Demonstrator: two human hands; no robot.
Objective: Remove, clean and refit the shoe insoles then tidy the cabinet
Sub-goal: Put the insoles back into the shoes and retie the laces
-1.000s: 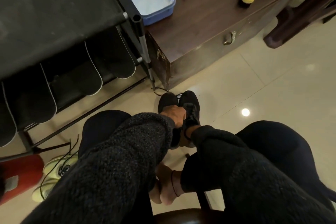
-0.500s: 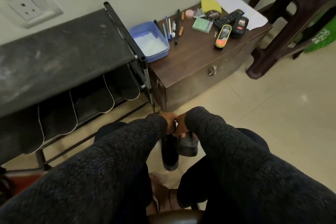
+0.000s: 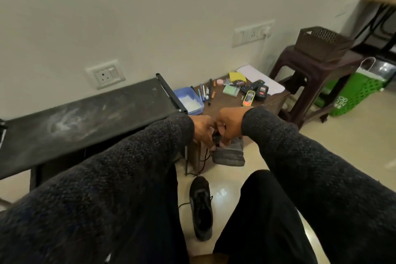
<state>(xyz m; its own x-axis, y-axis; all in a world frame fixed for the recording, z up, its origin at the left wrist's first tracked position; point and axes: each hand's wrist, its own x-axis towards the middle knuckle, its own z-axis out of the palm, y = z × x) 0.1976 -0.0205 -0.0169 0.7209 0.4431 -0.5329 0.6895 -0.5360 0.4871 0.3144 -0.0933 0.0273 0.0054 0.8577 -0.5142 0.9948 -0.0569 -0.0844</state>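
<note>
Between the knees, the left hand (image 3: 203, 128) and right hand (image 3: 228, 125) both grip the raised shoe (image 3: 230, 153), sole toward the camera, opening under the fingers

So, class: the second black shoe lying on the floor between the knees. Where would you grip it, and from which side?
Grip the black shoe at its heel collar, coming down from above. It lies sole-down with its opening facing up and its heel towards the person, so fingers can probably hook inside the rim there. Both hands are busy holding the other shoe.
</note>
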